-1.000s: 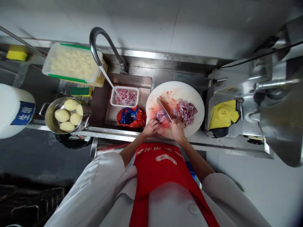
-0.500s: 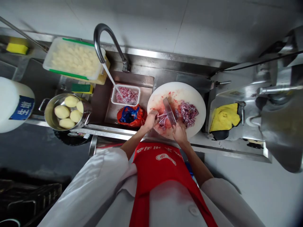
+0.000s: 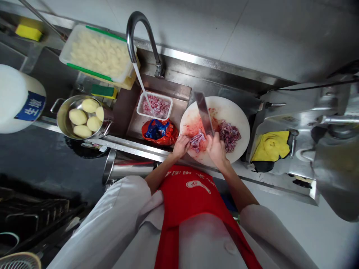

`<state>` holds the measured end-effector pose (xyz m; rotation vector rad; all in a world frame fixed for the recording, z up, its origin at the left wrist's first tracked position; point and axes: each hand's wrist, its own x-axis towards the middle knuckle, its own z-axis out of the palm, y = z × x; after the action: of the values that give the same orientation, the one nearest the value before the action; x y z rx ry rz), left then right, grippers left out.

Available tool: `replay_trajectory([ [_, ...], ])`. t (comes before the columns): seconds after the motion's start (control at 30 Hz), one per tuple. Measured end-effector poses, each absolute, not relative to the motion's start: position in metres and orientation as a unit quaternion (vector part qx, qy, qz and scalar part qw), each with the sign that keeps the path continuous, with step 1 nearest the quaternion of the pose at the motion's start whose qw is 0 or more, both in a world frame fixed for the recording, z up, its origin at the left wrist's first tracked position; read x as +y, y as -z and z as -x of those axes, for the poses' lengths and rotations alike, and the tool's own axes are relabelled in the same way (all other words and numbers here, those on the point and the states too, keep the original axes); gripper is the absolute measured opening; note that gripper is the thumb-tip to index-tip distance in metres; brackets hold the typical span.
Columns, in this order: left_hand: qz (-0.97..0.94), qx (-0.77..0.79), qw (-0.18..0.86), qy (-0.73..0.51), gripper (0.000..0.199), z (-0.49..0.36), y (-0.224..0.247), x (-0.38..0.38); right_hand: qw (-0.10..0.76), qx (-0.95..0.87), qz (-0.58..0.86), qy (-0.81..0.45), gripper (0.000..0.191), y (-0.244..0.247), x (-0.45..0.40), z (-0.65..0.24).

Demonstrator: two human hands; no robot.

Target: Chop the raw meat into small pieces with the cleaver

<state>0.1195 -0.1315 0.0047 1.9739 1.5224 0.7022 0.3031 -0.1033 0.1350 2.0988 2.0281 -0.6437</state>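
Bench [image 3: 234, 94] has my round board [image 3: 234, 113] right in front, probably for easy reach, with the cleaver [image 3: 204, 114] clamped in my right hand [image 3: 217, 147], purplish pile [image 3: 229, 136] parked rightward, seemingly out of its way, and left hand [image 3: 181, 146] by the loose piece [image 3: 198, 141] on the board, maybe steadying it, can't tell if it's pinching.

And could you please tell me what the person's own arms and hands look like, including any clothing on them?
The left hand and right hand are both ungloved. The loose, plain white left sleeve and right sleeve leave the forearms bare. Between them shows a red apron with white lettering and a white emblem.
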Motion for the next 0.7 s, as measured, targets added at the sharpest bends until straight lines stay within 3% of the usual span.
replay_trajectory([
  [0.13, -0.714, 0.599, 0.266, -0.248, 0.016, -0.118, -0.012, -0.123, 0.127, 0.680, -0.672, 0.265, 0.038, -0.108, -0.113, -0.306],
  [0.27, -0.644, 0.670, 0.274, -0.247, 0.019, -0.113, -0.021, -0.111, 0.122, 0.686, -0.664, 0.271, 0.043, -0.093, -0.148, -0.344],
  [0.37, -0.578, 0.703, 0.329, -0.252, 0.021, -0.112, -0.035, -0.102, 0.142, 0.647, -0.680, 0.314, 0.044, -0.089, -0.169, -0.377],
  [0.53, -0.531, 0.631, 0.466, -0.319, 0.016, -0.135, -0.066, -0.088, 0.110, 0.624, -0.708, 0.313, 0.033, -0.087, -0.172, -0.402],
  [0.7, -0.544, 0.622, 0.471, -0.310, 0.019, -0.147, -0.070, -0.081, 0.131, 0.609, -0.725, 0.295, 0.031, -0.101, -0.168, -0.393],
])
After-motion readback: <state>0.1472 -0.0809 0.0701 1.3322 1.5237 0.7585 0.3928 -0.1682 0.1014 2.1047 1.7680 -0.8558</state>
